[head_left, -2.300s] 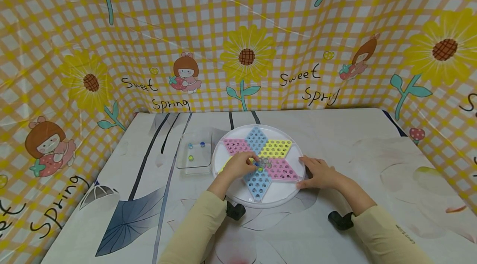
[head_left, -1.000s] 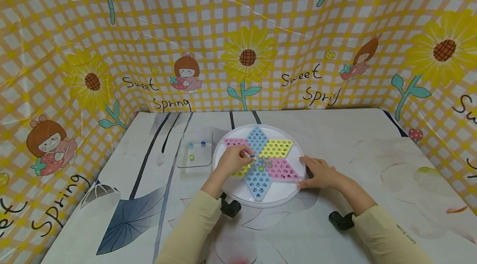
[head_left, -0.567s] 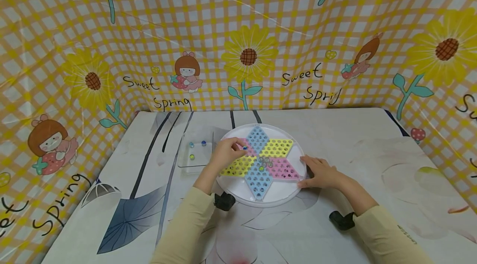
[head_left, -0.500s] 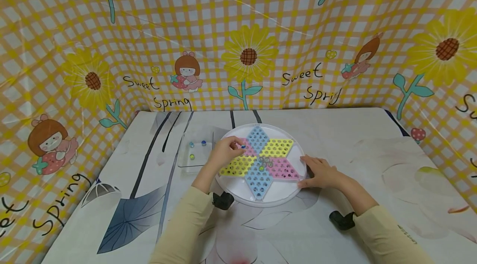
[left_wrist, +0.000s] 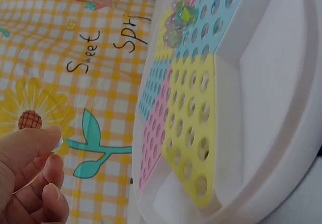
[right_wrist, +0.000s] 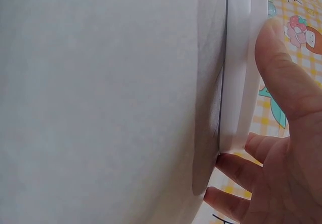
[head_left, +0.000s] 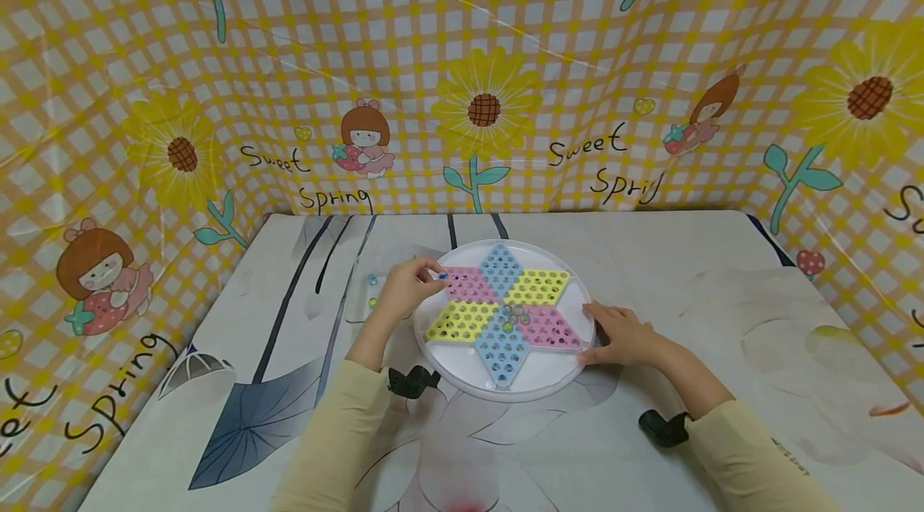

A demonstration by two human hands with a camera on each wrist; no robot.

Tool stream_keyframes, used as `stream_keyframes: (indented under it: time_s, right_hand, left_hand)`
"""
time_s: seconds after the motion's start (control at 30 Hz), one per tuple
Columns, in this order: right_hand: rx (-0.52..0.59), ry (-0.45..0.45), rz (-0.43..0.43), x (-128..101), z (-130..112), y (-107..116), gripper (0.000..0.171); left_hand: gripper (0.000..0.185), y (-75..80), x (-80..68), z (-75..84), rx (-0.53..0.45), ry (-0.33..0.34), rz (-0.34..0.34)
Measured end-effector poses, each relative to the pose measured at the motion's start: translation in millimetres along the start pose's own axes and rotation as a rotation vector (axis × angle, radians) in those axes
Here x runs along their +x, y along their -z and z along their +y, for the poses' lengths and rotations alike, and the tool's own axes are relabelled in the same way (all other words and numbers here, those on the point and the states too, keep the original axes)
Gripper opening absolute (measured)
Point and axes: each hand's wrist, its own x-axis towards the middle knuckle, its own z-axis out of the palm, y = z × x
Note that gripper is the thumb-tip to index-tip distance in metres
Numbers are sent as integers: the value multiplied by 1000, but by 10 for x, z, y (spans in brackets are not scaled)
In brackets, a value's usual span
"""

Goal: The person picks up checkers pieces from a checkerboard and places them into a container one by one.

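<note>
My left hand (head_left: 413, 287) pinches a blue marble (head_left: 443, 276) between thumb and fingertips, above the left rim of a round white Chinese checkers board (head_left: 455, 371). In the left wrist view the marble is mostly hidden behind the thumb. Pink, yellow and light blue holed sections form the board's star. Several clear marbles (head_left: 516, 310) and a yellow-green marble (head_left: 508, 327) sit near its centre. My right hand (head_left: 626, 337) rests against the right rim, fingers spread; the right wrist view shows its thumb (right_wrist: 287, 78) along the edge.
Left of the board stands a clear plastic box (head_left: 355, 314), partly covered by the left hand. A light blue marble (head_left: 372, 280) and a yellow-green one show inside it. A patterned cloth covers the table, and a checked curtain (head_left: 404, 30) hangs behind and at both sides.
My left hand has moved left from the board's centre to its left rim, carrying the blue marble and uncovering the pink and yellow sections. The right hand has stayed at the rim.
</note>
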Motion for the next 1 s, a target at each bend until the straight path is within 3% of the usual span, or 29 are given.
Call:
stream_keyframes:
  time_s: [0.3,0.6,1.0]
  right_hand:
    - [1,0,0,6,11,-4,97]
    - [-10,5,-2,1,5,9,97]
    - [-18,5,0,0,18,4,96]
  left_hand:
    - [19,177,-8,-229,2,31,68]
    - [24,397,-100,-344,7,70,93]
    - [25,546,-169,-533,12,124,96]
